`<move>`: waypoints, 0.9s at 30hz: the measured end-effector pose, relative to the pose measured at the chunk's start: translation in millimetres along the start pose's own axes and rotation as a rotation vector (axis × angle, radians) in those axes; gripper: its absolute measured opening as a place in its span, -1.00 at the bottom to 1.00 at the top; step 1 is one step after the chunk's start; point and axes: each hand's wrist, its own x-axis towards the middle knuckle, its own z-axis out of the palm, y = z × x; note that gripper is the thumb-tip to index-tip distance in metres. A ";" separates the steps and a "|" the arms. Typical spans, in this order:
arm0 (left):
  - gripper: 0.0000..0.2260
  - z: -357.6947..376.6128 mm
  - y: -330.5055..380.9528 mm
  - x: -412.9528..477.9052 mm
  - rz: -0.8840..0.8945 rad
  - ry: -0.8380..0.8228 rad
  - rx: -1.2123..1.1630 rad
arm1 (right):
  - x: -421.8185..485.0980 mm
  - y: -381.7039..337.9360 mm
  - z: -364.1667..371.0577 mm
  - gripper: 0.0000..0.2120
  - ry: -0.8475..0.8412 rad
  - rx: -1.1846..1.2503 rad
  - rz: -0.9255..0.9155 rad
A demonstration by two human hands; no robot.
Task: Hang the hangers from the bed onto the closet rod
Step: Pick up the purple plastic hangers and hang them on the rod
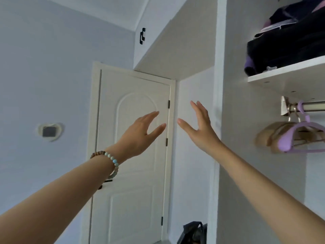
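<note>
Up on the right, inside the open closet, we saw the closet rod (313, 105) w/ hangers on it: 1 purple hanger (290, 138) in front and tan hangers (269, 134) just behind it. There were at least 2 tan ones; they overlapped, so we couldn't tell the exact no. Their hooks sat near the rod's left end, beside its bracket.

Over the rod, 1 shelf (281, 76) carried a pile of dark clothes (284, 50) w/ purple bits showing; we couldn't count the pieces.

Our 2 hands were raised mid-air in front of the white door (131, 173), well left of the rod and touching nothing. The left hand (140, 136) had fingers straight and thumb spread, holding nothing, w/ 1 beaded bracelet (112, 160) of brown and pale-blue beads on its wrist. The right hand (200, 127) had fingers straight and fanned, thumb out, also holding nothing. The palms faced each other, apart.

We counted 3 dark hinges (168, 104) on the door's right edge. At the bottom, 1 black bag (192, 233) sat by the closet's side panel. The upper cabinet had 1 black handle (142, 36).
</note>
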 end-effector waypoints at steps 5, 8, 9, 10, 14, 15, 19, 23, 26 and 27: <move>-0.41 -85.8 -124.5 -94.8 -0.254 -0.026 0.181 | -18.9 -53.2 162.2 -0.28 -0.245 0.051 -0.002; -0.41 -138.7 -198.4 -172.8 -0.438 -0.051 0.279 | -44.1 -87.3 264.2 -0.27 -0.408 0.079 0.002; -0.42 -155.5 -220.5 -200.6 -0.498 -0.057 0.306 | -54.5 -98.8 297.5 -0.27 -0.461 0.089 0.001; -0.42 -171.9 -240.7 -229.2 -0.558 -0.062 0.329 | -66.2 -110.6 329.8 -0.27 -0.511 0.097 -0.002; -0.42 -227.7 -305.0 -350.3 -0.792 -0.093 0.401 | -127.4 -154.3 454.4 -0.25 -0.708 0.133 0.000; -0.42 -239.3 -318.9 -382.9 -0.853 -0.099 0.414 | -146.1 -164.1 483.3 -0.25 -0.755 0.140 0.001; -0.40 -276.3 -362.5 -515.6 -1.119 -0.142 0.459 | -227.0 -194.1 583.2 -0.24 -0.923 0.147 0.009; -0.46 -296.3 -382.8 -641.8 -1.358 -0.197 0.435 | -315.4 -210.0 663.2 -0.24 -1.095 0.171 0.076; -0.42 -297.7 -389.4 -727.4 -1.533 -0.179 0.411 | -382.5 -214.8 712.3 -0.23 -1.195 0.156 0.132; -0.41 -295.5 -391.0 -753.3 -1.580 -0.169 0.403 | -404.1 -215.8 726.0 -0.23 -1.221 0.153 0.144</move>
